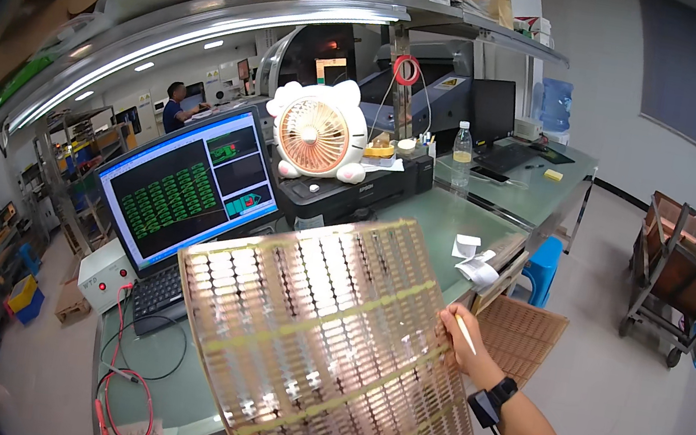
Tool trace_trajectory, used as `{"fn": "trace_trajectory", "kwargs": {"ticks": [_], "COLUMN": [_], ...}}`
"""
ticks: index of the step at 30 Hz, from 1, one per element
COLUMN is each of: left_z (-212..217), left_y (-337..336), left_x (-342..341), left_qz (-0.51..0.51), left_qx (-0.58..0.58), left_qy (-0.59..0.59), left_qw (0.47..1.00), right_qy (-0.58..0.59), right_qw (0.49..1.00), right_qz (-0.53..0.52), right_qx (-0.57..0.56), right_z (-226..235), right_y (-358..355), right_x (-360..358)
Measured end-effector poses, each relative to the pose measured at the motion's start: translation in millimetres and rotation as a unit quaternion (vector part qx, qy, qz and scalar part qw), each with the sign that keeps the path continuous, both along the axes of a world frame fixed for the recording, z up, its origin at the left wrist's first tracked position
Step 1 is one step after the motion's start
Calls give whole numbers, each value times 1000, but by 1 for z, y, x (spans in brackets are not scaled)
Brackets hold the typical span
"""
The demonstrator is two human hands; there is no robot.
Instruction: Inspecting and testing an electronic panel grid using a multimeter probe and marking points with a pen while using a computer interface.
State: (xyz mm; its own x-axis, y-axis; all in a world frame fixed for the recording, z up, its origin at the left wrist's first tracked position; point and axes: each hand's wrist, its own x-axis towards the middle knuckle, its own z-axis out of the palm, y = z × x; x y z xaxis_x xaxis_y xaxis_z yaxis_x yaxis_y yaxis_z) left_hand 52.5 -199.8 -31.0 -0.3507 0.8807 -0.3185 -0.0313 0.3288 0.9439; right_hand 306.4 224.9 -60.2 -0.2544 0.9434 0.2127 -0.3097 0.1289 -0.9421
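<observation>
A large copper-coloured circuit board panel point(326, 304) with rows of small shapes and yellow-green strips is tilted up in front of me over the bench. My right hand point(458, 335) is closed on its right edge. A slim white pen-like stick point(466, 335) lies along the same hand, held with the panel. My left hand is out of sight. Behind the panel, a monitor point(191, 185) shows green board patterns. Below it, the panel partly covers a black keyboard point(161, 293).
A white cat-shaped fan point(318, 130) sits on a black printer point(362, 185). Red and black leads point(148, 408) run from a white box point(104, 274). Another copper panel point(523, 338) leans at the bench's right side, near a blue stool point(544, 269). Far right, a person bends beside a cart point(672, 275).
</observation>
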Motion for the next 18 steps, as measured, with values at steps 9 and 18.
{"fn": "trace_trajectory", "kwargs": {"ticks": [9, 18], "left_z": [-15, 37], "left_y": [21, 16], "left_x": [-49, -100], "left_qz": [86, 125], "left_qx": [221, 282], "left_qy": [-104, -180], "left_qw": [966, 934], "right_qy": [124, 109], "right_qw": [975, 966], "right_qz": [185, 183], "right_qx": [8, 147], "right_z": [121, 228], "right_y": [30, -44], "right_x": [-46, -77]}}
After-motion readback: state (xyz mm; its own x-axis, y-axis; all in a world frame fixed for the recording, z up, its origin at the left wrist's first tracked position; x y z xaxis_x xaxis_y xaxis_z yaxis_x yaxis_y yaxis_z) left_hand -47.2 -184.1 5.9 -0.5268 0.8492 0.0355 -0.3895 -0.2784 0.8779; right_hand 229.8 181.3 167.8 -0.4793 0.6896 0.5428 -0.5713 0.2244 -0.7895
